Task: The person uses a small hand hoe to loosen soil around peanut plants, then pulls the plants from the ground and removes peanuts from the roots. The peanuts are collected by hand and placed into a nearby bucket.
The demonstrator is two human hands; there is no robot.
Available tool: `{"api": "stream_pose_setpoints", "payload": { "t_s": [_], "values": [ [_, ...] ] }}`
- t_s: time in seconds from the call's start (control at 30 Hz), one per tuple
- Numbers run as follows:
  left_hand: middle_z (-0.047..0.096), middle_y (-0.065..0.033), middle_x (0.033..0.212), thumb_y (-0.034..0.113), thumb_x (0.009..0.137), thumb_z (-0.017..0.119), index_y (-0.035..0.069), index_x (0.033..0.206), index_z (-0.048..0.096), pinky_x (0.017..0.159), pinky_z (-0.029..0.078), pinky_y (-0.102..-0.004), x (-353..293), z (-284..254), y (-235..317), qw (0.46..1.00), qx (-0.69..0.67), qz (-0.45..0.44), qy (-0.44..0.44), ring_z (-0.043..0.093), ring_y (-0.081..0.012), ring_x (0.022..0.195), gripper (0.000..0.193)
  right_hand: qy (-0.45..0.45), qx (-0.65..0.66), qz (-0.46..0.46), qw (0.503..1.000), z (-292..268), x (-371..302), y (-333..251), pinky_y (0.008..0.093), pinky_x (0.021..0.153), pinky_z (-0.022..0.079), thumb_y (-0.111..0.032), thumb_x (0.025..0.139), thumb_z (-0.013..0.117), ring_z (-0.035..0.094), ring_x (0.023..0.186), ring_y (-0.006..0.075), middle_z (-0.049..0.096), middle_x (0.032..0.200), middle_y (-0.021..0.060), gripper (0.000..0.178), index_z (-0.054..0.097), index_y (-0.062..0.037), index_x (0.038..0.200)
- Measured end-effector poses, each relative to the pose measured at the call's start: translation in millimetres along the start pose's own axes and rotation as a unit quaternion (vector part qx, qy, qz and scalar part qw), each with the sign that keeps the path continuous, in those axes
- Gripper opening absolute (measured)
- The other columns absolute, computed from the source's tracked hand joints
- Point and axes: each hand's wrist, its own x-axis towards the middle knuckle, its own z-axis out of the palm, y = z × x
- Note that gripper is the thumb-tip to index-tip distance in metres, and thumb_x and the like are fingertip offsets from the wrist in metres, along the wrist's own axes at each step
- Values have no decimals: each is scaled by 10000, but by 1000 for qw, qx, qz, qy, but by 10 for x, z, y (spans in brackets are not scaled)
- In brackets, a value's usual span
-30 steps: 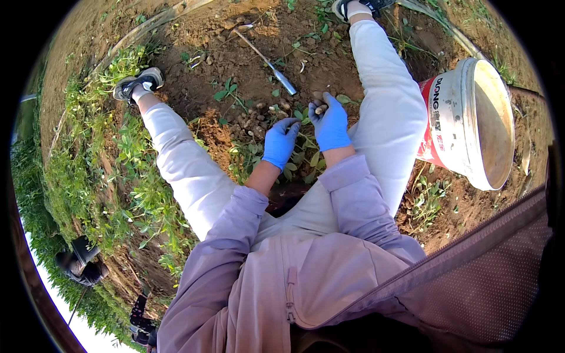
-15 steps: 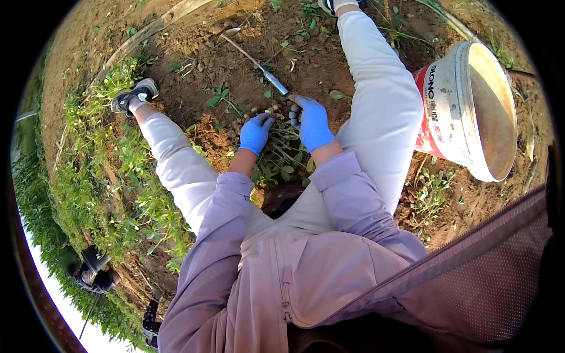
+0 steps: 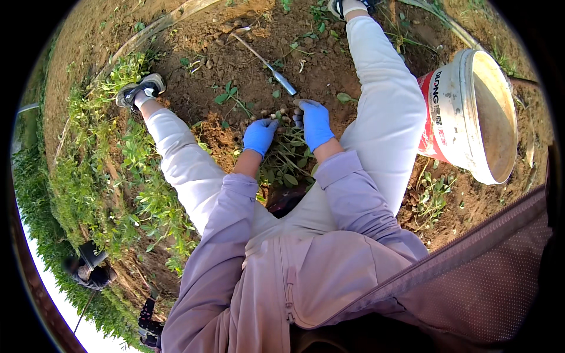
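Observation:
Between my spread legs lies a bunch of uprooted peanut plants (image 3: 288, 160), leaves toward me and root ends away. Several small brown peanuts (image 3: 283, 113) show at the root ends, between my hands. My left hand (image 3: 259, 136), in a blue glove with grey fingers, is closed on the root end of the bunch from the left. My right hand (image 3: 316, 126), gloved alike, has its fingers curled in beside the peanuts. Its fingertips are partly hidden, so what they pinch is unclear.
A small long-handled hoe (image 3: 281, 81) lies on the soil beyond my hands. At my right leg a white and red bucket (image 3: 456, 112) leans over, its mouth facing right. Green plants (image 3: 147, 182) grow at left. Another person (image 3: 91, 270) works at the far lower left.
My hands stay at the peanut plants, the right with slightly shifted fingers. The whole view has shifted a little, so the hoe and bucket appear lower and further right.

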Motion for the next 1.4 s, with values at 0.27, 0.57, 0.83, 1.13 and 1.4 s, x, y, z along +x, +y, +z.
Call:
{"api": "stream_pose_setpoints", "payload": {
  "t_s": [0.27, 0.57, 0.83, 1.13, 1.4],
  "values": [
    [496, -132, 1082, 140, 738, 583, 122, 1050, 531, 705, 474, -411, 29, 325, 354, 969, 234, 73, 27, 566, -308, 874, 316, 35, 32, -14, 999, -26, 30, -6, 238, 423, 384, -118, 850, 477, 519, 525, 131, 538, 654, 39, 165, 591, -27, 926],
    [569, -168, 948, 188, 796, 559, 12, 931, 537, 701, 480, -393, 185, 316, 386, 973, 228, -2, -16, 584, -312, 838, 223, 23, 23, -9, 999, -46, 106, 16, 247, 394, 392, -101, 829, 490, 516, 461, 139, 550, 629, 55, 127, 566, -25, 895],
    [578, -55, 763, 282, 866, 496, 6, 1039, 543, 540, 409, -245, 96, 101, -56, 961, -269, -56, -29, 492, -127, 597, 329, -29, -184, 48, 981, 63, 156, 202, 244, 427, 393, -116, 840, 486, 532, 520, 130, 575, 663, 66, 168, 584, -7, 922],
    [549, -7, 855, 230, 878, 493, 50, 1087, 491, 618, 446, -237, -178, 29, 5, 863, -479, -96, -128, 504, -87, 698, 276, -82, -363, -108, 922, 17, 273, 519, 319, 585, 475, -144, 792, 578, 600, 696, 215, 615, 784, 137, 218, 579, 29, 925],
    [549, -3, 875, 176, 873, 505, 36, 1090, 486, 642, 452, -243, -201, -18, -151, 825, -535, -106, -148, 503, -87, 694, 259, -90, -648, -88, 751, 158, 118, 226, 400, 724, 455, -223, 800, 561, 569, 858, 330, 593, 931, 170, 256, 579, -15, 948]
  ]
}}
